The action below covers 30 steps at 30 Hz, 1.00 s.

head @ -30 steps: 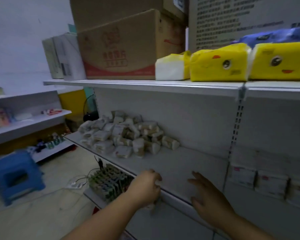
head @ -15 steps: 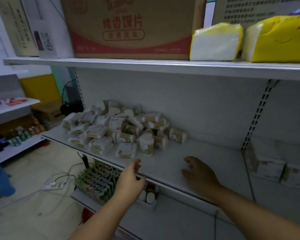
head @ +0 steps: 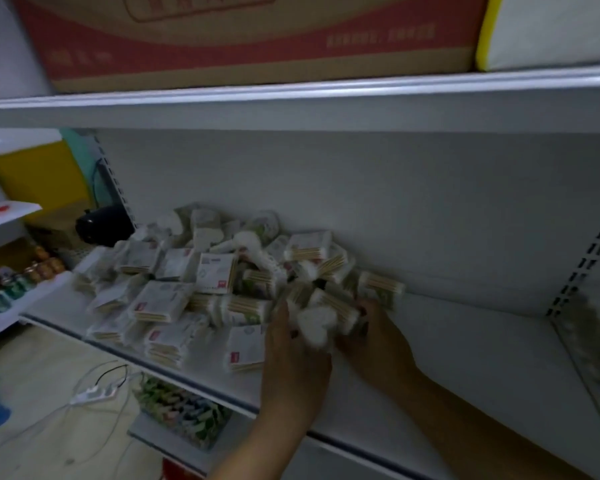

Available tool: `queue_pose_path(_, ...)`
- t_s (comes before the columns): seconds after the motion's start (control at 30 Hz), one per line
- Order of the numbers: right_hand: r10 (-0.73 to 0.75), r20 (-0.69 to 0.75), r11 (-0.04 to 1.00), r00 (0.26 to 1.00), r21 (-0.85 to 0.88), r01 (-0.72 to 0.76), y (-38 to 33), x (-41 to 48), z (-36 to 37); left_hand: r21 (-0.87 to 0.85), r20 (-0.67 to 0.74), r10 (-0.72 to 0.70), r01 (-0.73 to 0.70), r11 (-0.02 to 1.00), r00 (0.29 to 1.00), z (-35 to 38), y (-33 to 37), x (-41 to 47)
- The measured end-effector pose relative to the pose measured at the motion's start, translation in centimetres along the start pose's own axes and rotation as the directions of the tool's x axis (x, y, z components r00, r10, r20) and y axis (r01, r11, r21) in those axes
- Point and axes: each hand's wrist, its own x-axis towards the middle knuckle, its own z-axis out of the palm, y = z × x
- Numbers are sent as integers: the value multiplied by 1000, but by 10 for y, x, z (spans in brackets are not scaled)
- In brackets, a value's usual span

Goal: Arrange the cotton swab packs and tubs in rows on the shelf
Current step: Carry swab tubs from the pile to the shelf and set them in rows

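A loose heap of cotton swab packs [head: 163,299] and round tubs [head: 246,308] lies on the left half of the white middle shelf [head: 465,358]. Both my hands are at the heap's right front edge. My left hand [head: 291,362] and my right hand [head: 371,337] close from either side round a tub of cotton swabs [head: 321,323] whose white swab tips face me. Another tub [head: 381,289] lies just behind my right hand, near the back panel. The image is blurred, so finger detail is unclear.
The shelf above [head: 291,102] carries a large cardboard box [head: 243,39] and a yellow-edged tissue pack [head: 551,29]. Below sits a tray of small coloured items [head: 184,414]. A power strip and cables [head: 94,393] lie on the floor. Side shelves [head: 11,289] hold cans at left.
The camera has moved in closer to the shelf. Both hands rose from the shelf's front edge to the heap and took hold of a tub between them.
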Motion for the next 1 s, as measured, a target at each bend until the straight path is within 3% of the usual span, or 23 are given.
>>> queue_pose_path(0.2, 60, -82, 998, 995, 12, -59, -2, -1, -1, 1, -5, 212, -212, 977, 977, 16, -5, 4)
queue_pose_path(0.3, 90, -129, 982, 988, 179, -67, -5, -2, -7, -41, 47, 351, -349, 936, 935, 14, -11, -3)
queue_pose_path(0.4, 273, -67, 872, 960, 438, -217, -15, -5, -16, -100, 174, 460, -449, 888, 871, 10, -16, -5)
queue_pose_path(0.5, 391, -158, 834, 907, 478, -276, -22, -11, -35, -109, 286, 458, -447, 888, 841, 12, -18, -4)
queue_pose_path(0.63, 596, -279, 573, 753, 804, -156, -20, -54, -70, -155, 414, 449, -425, 892, 792, 12, -19, 0)
queue_pose_path(0.73, 692, -196, 325, 695, 944, -58, -24, -98, -85, -226, 503, 359, -281, 933, 786, 12, -14, 0)
queue_pose_path(0.8, 716, -151, 266, 681, 962, -66, -30, -124, -92, -249, 507, 335, -237, 939, 794, 13, -10, -3)
queue_pose_path(0.87, 715, -149, 266, 683, 962, -68, -38, -146, -102, -275, 497, 392, -288, 917, 774, 17, -1, -12)
queue_pose_path(0.93, 688, -127, 199, 715, 980, -17, -44, -166, -117, -335, 481, 570, -461, 822, 666, 26, 18, -32)
queue_pose_path(1.0, 667, -90, 113, 739, 993, 19, -47, -189, -136, -418, 458, 760, -643, 642, 461, 41, 42, -59)
